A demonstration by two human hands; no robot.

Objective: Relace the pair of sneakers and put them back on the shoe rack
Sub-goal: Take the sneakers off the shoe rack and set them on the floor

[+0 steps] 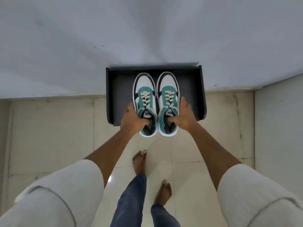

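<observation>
- Left hand (131, 120) fingers curl into left sneaker (145, 104) collar; right hand (183, 117) grips right sneaker (168, 102) likewise.
- Both over shoe rack (113, 89), heels overhanging near edge.
- Risk: released there, they tip onto tiled floor (65, 128).

A pale grey-white wall (147, 30) fills the view from nine o'clock over to three. Below it lies a floor of glossy cream tiles (49, 131), its grout lines stained dark. At six o'clock two bare feet (139, 163) stand on the tiles, under blue jeans (131, 202).
</observation>
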